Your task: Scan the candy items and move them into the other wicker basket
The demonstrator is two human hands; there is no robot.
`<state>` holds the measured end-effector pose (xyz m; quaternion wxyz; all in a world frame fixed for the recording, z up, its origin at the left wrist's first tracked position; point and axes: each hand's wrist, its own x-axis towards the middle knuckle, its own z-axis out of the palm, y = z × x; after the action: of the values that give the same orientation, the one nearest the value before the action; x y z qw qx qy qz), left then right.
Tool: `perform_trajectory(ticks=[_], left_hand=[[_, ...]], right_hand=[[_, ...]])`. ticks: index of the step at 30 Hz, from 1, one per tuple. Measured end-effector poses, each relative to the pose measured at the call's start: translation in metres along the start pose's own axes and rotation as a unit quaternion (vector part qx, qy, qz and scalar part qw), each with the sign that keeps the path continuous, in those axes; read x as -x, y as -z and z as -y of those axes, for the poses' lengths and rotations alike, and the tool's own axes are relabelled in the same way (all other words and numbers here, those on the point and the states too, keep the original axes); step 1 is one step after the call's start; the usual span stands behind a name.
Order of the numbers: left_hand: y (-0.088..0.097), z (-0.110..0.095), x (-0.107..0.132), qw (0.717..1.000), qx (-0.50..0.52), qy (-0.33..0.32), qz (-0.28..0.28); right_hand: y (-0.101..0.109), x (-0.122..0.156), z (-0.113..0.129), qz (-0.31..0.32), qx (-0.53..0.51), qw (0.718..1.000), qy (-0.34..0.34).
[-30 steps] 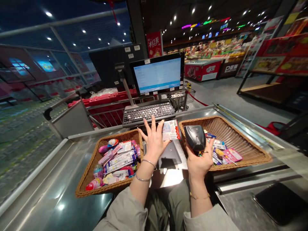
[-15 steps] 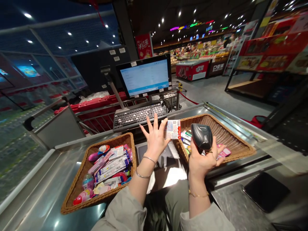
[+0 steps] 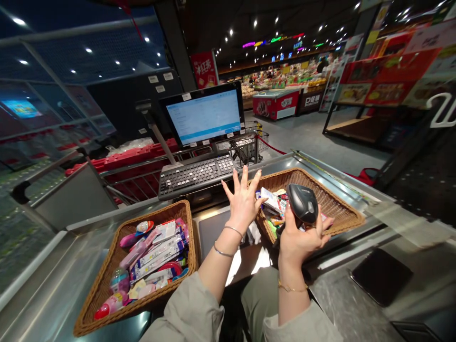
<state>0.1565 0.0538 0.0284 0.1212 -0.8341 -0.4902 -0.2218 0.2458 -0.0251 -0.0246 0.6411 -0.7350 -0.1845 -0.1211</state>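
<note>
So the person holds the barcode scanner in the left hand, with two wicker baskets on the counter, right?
Not quite: the head view shows the barcode scanner in the right hand, not the left hand. Two wicker baskets do sit on the metal counter.

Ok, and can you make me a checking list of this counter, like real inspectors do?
Surface: metal counter, shiny, with bright reflections.
Main things: black barcode scanner; left wicker basket holding many small colourful packs; right wicker basket with fewer showing; white pack at its left end.
Clutter: flat black pad on the right.
Grips: right hand holds the scanner; left hand has spread fingers, thumb at the white pack, whether holding it I can't tell.
Cables: nothing seen.
Surroundings: keyboard, lit monitor, red chest freezer beyond.
</note>
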Motion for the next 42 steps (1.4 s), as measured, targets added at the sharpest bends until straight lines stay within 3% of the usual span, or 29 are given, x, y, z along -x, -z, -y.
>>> perform_trajectory(ticks=[11, 16, 23, 31, 37, 42], left_hand=[[0.016, 0.05, 0.055, 0.993, 0.042, 0.108, -0.009], [0.03, 0.077, 0.089, 0.988, 0.052, 0.142, -0.015], [0.047, 0.113, 0.128, 0.976, 0.057, 0.208, -0.007], [0.054, 0.164, 0.159, 0.967, 0.017, 0.253, -0.004], [0.056, 0.201, 0.173, 0.963, -0.023, 0.267, 0.027], [0.049, 0.215, 0.174, 0.966, -0.049, 0.244, 0.073]], right_hand=[[-0.001, 0.011, 0.006, 0.029, -0.028, 0.998, 0.042], [0.0, 0.03, 0.016, 0.093, -0.042, 0.989, 0.103], [-0.005, 0.068, 0.032, 0.231, -0.078, 0.954, 0.177], [-0.021, 0.091, 0.062, 0.327, -0.075, 0.905, 0.262], [-0.047, 0.105, 0.079, 0.386, -0.079, 0.864, 0.312], [-0.061, 0.119, 0.086, 0.424, -0.081, 0.837, 0.337]])
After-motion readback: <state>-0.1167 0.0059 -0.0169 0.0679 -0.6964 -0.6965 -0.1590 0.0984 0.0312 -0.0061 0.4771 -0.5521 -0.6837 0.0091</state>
